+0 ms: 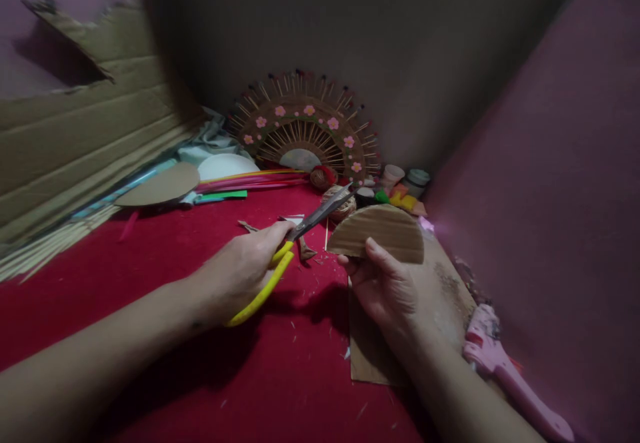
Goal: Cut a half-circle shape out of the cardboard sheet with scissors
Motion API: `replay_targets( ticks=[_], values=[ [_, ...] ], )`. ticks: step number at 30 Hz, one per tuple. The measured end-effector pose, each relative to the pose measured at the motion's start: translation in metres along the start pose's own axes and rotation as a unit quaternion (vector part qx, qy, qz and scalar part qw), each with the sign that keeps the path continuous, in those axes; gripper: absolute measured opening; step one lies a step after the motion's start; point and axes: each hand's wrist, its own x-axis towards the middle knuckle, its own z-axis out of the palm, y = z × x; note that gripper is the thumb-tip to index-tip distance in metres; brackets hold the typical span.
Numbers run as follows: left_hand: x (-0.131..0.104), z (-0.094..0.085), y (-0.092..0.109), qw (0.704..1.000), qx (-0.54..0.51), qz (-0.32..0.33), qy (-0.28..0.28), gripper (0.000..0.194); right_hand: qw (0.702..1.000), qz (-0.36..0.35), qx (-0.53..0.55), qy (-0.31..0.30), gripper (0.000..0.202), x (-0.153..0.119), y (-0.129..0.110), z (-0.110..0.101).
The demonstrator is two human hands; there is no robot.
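Brown corrugated cardboard, a large sheet, stands beyond and to the left of our left hand. Below it, also left of that hand, we see a bundle of pale sticks on the red surface. A rounded cardboard piece lies nearer, beyond our wrist. Our left hand is closed around the yellow handles of the scissors, their blades pointing away and to the right. Beyond both hands we see a fan-shaped piece with pink flowers, and nearer, a ball of beige twine. Our right hand pinches a cardboard half-disc by its straight lower edge, curve upward. A flat cardboard piece lies below that hand, and right of it rests a pink glue gun.
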Motion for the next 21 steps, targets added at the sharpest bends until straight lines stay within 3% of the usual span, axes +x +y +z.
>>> replay_targets(
  ticks=[21],
  values=[
    [-0.0015,0.0090,0.0017,0.991,0.115,0.071,0.024,0.042,0.999,0.028,-0.005,-0.023,0.042,-0.0007,-0.0016,0.0008]
  ],
)
